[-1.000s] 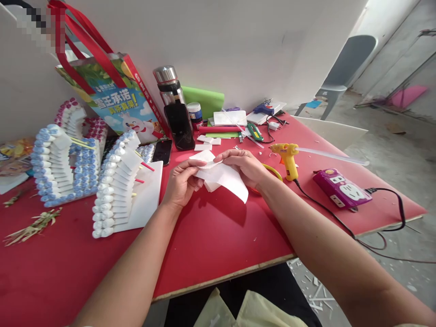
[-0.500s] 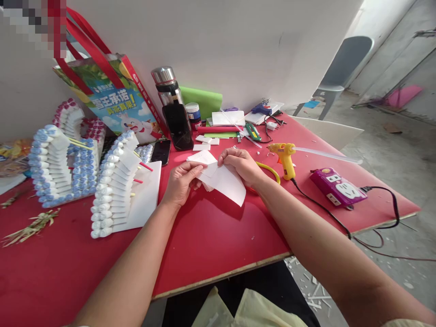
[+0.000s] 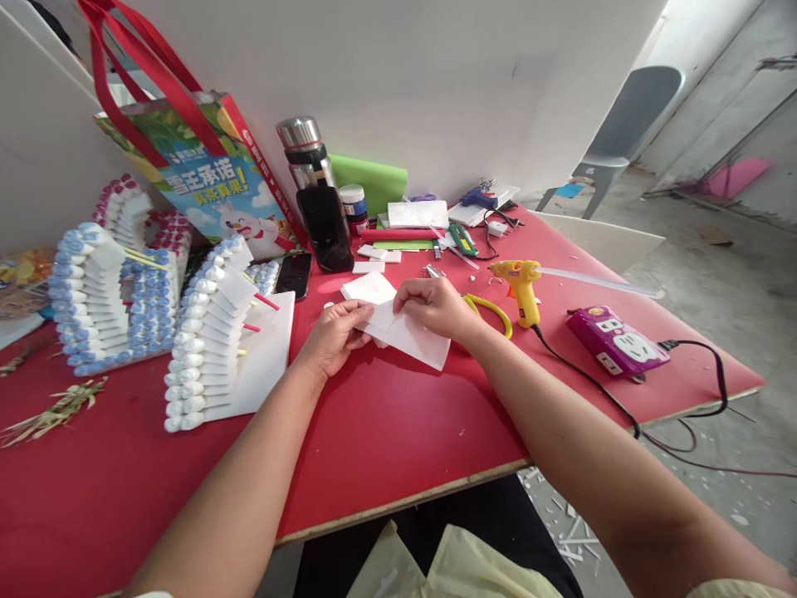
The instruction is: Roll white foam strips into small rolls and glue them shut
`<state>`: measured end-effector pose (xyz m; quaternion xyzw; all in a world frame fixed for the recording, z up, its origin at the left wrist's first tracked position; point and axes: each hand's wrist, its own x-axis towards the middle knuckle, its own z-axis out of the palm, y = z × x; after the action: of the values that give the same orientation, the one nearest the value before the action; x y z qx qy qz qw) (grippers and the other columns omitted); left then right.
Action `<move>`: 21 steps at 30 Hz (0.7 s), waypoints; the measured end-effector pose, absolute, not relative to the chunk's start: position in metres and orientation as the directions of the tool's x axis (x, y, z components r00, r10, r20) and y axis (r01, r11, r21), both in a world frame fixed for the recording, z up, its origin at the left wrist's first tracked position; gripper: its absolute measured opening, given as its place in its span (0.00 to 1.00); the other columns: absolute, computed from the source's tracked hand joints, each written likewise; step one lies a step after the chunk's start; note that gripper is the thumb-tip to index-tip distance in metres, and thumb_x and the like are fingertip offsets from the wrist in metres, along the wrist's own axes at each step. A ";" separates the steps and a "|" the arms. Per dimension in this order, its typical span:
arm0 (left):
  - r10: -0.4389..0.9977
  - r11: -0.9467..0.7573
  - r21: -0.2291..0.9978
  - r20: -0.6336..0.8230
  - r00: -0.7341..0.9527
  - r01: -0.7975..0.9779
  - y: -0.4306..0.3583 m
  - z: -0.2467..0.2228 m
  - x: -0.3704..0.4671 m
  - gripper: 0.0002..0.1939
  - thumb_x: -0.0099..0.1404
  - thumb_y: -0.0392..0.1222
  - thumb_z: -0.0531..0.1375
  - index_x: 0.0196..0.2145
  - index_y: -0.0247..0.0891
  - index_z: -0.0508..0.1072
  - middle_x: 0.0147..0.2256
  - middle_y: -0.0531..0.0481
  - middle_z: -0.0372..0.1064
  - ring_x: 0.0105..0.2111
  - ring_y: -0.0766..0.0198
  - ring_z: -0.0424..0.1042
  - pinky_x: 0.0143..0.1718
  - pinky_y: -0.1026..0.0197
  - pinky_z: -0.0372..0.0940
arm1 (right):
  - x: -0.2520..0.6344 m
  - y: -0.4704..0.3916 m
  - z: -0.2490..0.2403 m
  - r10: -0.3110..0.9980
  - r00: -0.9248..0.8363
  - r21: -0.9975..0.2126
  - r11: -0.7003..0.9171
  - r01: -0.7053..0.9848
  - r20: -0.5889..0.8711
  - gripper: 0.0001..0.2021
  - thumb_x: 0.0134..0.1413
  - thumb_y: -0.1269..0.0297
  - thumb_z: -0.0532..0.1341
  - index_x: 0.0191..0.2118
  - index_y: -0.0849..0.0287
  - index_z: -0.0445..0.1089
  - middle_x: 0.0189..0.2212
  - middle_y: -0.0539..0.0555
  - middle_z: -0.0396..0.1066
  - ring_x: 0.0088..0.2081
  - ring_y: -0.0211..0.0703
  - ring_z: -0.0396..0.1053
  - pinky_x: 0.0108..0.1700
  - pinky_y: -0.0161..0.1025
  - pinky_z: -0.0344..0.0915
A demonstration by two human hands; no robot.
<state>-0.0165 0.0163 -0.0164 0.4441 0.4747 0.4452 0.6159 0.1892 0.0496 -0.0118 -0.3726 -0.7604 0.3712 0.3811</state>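
A white sheet of paper (image 3: 414, 342) is held slightly above the red table, between both hands. My left hand (image 3: 336, 339) pinches its left edge between thumb and fingers. With fingers curled, my right hand (image 3: 432, 306) grips the sheet near its upper edge; the fingertips partly hide that spot. Behind the sheet lies a small white stack of pieces (image 3: 369, 287). Just right of my right hand, yellow-handled pliers (image 3: 495, 311) rest on the table, partly covered by the wrist.
On the right stand a yellow glue gun (image 3: 521, 286) and a purple power strip (image 3: 616, 340) with cords. Curved white models (image 3: 193, 357) on boards fill the left. A thermos (image 3: 302, 149), a phone (image 3: 295, 276) and a shopping bag (image 3: 212, 183) are at the back.
My right hand has shifted slightly left along the sheet, its fingers more curled. The sheet's lower right corner has risen a little. My left hand stays nearly in place.
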 end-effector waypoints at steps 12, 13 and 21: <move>0.977 0.183 0.979 -0.171 0.126 -0.089 0.015 -0.013 -0.017 0.13 0.59 0.48 0.68 0.34 0.36 0.76 0.21 0.52 0.69 0.17 0.71 0.65 0.14 0.70 0.47 | 0.189 0.052 -0.013 0.855 -0.457 -0.944 0.318 0.092 0.244 0.13 0.50 0.70 0.59 0.38 0.61 0.81 0.31 0.53 0.77 0.32 0.40 0.71 0.33 0.35 0.65; 0.975 0.192 0.976 -0.178 0.129 -0.103 0.015 -0.013 -0.017 0.12 0.59 0.48 0.68 0.33 0.36 0.76 0.21 0.52 0.69 0.17 0.71 0.65 0.14 0.70 0.47 | 0.189 0.051 -0.013 0.853 -0.454 -0.940 0.329 0.089 0.255 0.13 0.49 0.70 0.59 0.37 0.61 0.81 0.32 0.53 0.77 0.32 0.40 0.71 0.33 0.35 0.65; 0.965 0.211 0.974 -0.195 0.173 -0.080 0.016 -0.015 -0.020 0.12 0.57 0.46 0.69 0.33 0.34 0.77 0.21 0.52 0.68 0.16 0.75 0.60 0.15 0.71 0.48 | 0.190 0.051 -0.009 0.838 -0.455 -0.904 0.403 0.142 0.302 0.16 0.47 0.73 0.56 0.36 0.63 0.81 0.32 0.53 0.76 0.31 0.37 0.69 0.32 0.33 0.63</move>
<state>-0.0197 0.0159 -0.0151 0.4603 0.4807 0.4271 0.6121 0.1900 0.0507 -0.0095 -0.3333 -0.7349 0.4330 0.4018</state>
